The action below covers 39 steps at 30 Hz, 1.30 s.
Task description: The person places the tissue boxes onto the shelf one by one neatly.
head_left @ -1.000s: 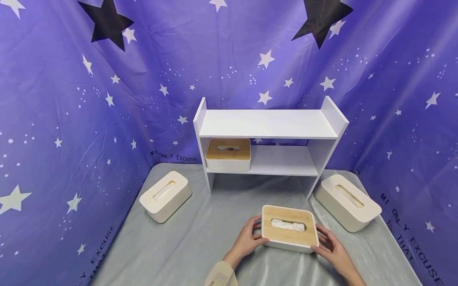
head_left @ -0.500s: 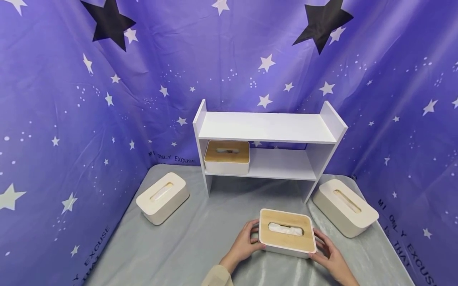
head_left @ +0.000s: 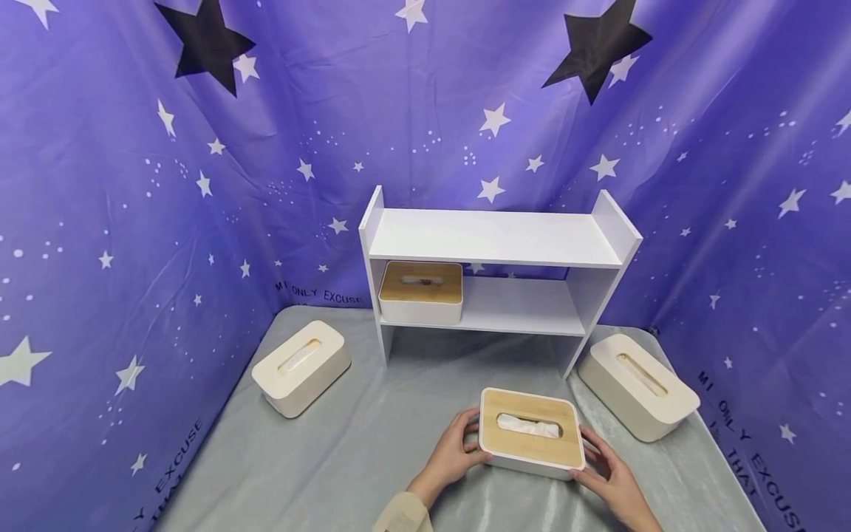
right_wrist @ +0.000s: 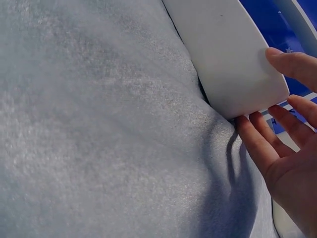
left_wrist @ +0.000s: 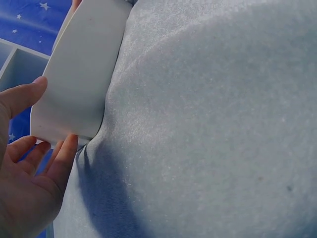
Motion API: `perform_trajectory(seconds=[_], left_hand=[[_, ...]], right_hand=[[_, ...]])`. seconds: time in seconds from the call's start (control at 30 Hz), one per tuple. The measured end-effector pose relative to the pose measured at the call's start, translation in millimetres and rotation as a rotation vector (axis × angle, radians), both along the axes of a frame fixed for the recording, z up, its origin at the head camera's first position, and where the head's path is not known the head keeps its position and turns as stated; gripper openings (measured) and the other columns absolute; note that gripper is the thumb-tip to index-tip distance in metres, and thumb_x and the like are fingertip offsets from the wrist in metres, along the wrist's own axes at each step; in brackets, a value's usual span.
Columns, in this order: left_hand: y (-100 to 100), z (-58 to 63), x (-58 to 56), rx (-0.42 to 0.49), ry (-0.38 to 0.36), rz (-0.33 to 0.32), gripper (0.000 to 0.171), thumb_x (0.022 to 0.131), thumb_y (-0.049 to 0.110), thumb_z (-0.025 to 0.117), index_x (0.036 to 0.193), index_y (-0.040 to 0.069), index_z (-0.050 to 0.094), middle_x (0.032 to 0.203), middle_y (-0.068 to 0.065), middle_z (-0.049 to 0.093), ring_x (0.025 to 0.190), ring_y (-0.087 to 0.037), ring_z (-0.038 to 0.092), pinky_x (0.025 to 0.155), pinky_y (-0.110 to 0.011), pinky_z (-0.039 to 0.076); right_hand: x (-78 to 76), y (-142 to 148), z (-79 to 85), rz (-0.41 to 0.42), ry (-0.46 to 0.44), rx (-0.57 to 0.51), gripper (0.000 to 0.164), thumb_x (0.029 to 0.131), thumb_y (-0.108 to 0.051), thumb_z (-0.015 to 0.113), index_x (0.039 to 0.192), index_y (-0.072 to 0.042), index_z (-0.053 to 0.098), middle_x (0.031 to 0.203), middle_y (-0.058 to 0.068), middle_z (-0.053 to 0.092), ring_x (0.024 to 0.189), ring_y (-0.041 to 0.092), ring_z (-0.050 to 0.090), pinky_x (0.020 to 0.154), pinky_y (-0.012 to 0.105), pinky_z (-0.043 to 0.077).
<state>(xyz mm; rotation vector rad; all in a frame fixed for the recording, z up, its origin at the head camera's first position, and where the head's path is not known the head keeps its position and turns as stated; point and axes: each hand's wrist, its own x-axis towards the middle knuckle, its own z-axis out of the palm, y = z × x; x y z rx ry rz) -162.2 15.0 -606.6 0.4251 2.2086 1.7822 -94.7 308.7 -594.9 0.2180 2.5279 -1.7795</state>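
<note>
A white tissue box with a light wooden lid (head_left: 532, 452) rests on the grey cloth in front of the shelf, white tissue showing in its slot. My left hand (head_left: 450, 452) grips its left end, thumb at the front corner and fingers along the side. At the opposite end my right hand (head_left: 614, 476) holds it the same way. Both wrist views show the thumbs on the white front wall (left_wrist: 81, 69) and the fingertips at the box's ends, low near the cloth.
A white two-tier shelf (head_left: 495, 238) stands behind, with another wooden-lidded tissue box (head_left: 422, 310) at the left of its lower tier. Cream tissue boxes lie angled at the left (head_left: 302, 369) and right (head_left: 638, 388). Purple star-printed curtains (head_left: 425, 111) enclose the cloth-covered table (head_left: 319, 465).
The head view has shifted slightly. Both hands and the tissue box between them keep their place on the cloth.
</note>
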Motion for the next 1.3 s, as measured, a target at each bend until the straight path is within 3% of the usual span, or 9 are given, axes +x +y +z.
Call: perform_trajectory(seconds=[0.13, 0.43, 0.83, 1.1, 1.3], left_hand=[[0, 0.6, 1.0, -0.014, -0.012, 0.004, 0.083, 0.076, 0.0, 0.083, 0.148, 0.011, 0.044, 0.145, -0.013, 0.048, 0.132, -0.035, 0.053, 0.094, -0.021, 0.057], [-2, 4.0, 1.8, -0.039, -0.012, 0.017, 0.081, 0.077, 0.001, 0.083, 0.148, 0.01, 0.044, 0.147, -0.015, 0.048, 0.132, -0.035, 0.053, 0.095, -0.025, 0.058], [-3, 6.8, 1.6, -0.023, 0.001, 0.016, 0.081, 0.077, -0.001, 0.082, 0.148, 0.008, 0.044, 0.149, -0.016, 0.046, 0.131, -0.037, 0.054, 0.091, -0.024, 0.059], [-4, 13.4, 1.6, -0.017, 0.04, 0.014, 0.081, 0.077, 0.0, 0.083, 0.148, 0.008, 0.044, 0.147, -0.018, 0.048, 0.129, -0.038, 0.055, 0.087, -0.024, 0.06], [-4, 18.6, 2.0, -0.001, 0.047, 0.02, 0.08, 0.077, -0.003, 0.082, 0.147, 0.008, 0.045, 0.145, -0.017, 0.049, 0.129, -0.038, 0.056, 0.088, -0.028, 0.061]], right_hand=[[1.1, -1, -0.5, -0.003, -0.017, 0.002, 0.086, 0.085, -0.014, 0.077, 0.155, -0.002, 0.029, 0.152, 0.004, 0.033, 0.104, -0.026, 0.041, 0.087, 0.008, 0.052], [1.1, -3, 3.5, -0.008, -0.051, 0.007, 0.087, 0.086, -0.016, 0.077, 0.156, -0.003, 0.027, 0.159, 0.023, 0.026, 0.101, -0.028, 0.038, 0.087, 0.008, 0.052], [0.0, -4, 5.2, -0.008, -0.021, 0.007, 0.085, 0.086, -0.015, 0.077, 0.155, -0.004, 0.03, 0.157, 0.017, 0.03, 0.103, -0.026, 0.041, 0.087, 0.009, 0.052], [-0.6, -4, 10.7, -0.029, -0.029, 0.019, 0.084, 0.086, -0.018, 0.078, 0.155, -0.006, 0.032, 0.151, -0.003, 0.035, 0.102, -0.027, 0.04, 0.086, 0.01, 0.053], [0.0, -4, 16.8, -0.031, -0.032, 0.026, 0.085, 0.086, -0.02, 0.078, 0.156, -0.008, 0.031, 0.156, 0.007, 0.034, 0.102, -0.026, 0.04, 0.085, 0.01, 0.053]])
